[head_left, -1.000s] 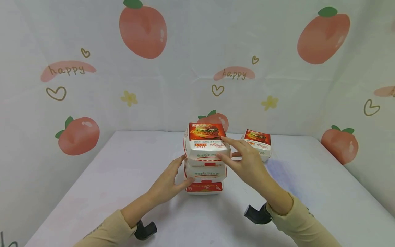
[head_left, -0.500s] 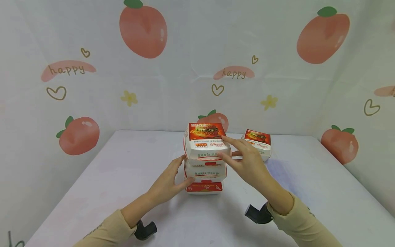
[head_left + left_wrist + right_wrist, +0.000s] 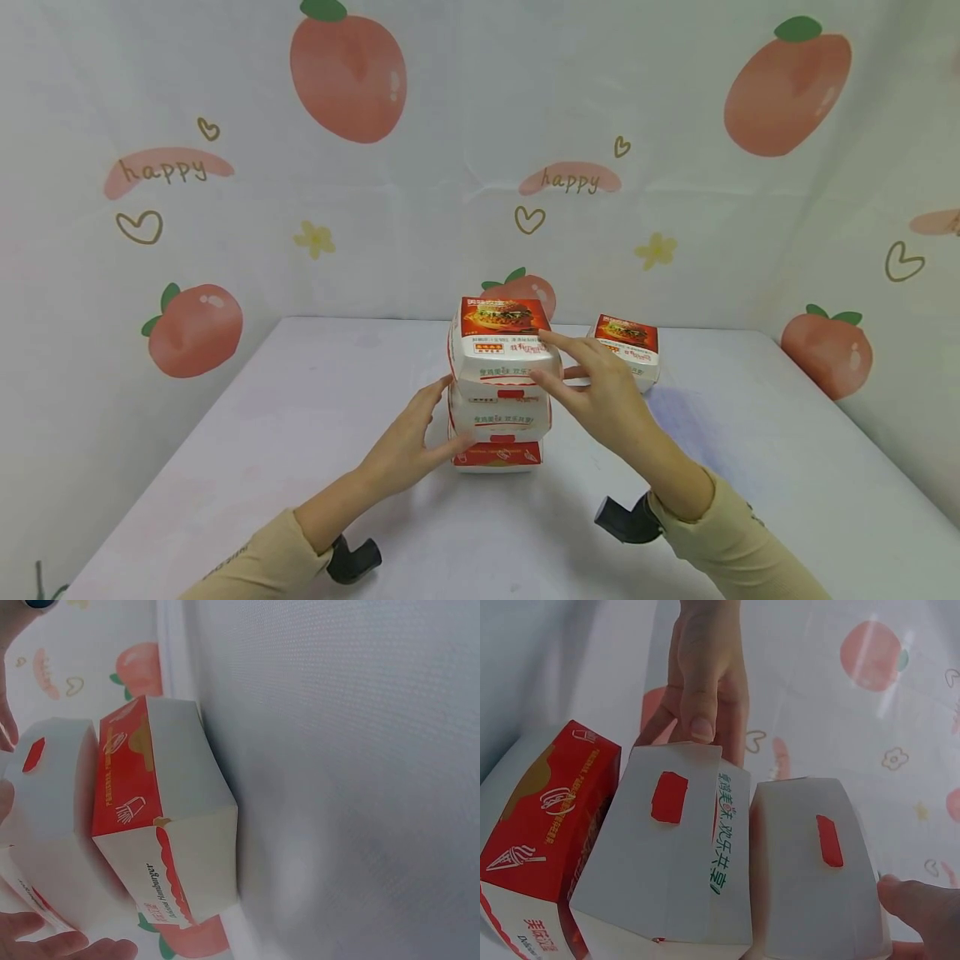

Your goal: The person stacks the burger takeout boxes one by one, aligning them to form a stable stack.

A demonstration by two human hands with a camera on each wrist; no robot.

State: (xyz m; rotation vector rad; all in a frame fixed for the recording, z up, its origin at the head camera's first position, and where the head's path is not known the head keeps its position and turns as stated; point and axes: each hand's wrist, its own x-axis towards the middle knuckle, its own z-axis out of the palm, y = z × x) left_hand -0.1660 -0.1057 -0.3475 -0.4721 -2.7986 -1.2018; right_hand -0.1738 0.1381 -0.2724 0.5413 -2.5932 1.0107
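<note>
Three paper hamburger boxes stand stacked at mid-table in the head view. The bottom box [image 3: 497,458] shows a red front panel. On it sits the white-fronted middle box [image 3: 501,419], with my left hand [image 3: 401,442] holding its left front corner, thumb in front and fingers along the side. The top box [image 3: 480,354] has a burger picture on its lid. My right hand [image 3: 607,396] holds that box by its right side, index finger on the lid's edge and thumb on the front. In the right wrist view, my right thumb [image 3: 911,900] lies against the top box.
Behind and to the right of the stack, another hamburger box [image 3: 628,350] stands near the back of the white table [image 3: 337,358]. A backdrop [image 3: 435,208] with printed peaches hangs behind. Black wrist camera mounts [image 3: 628,521] hang below both sleeves.
</note>
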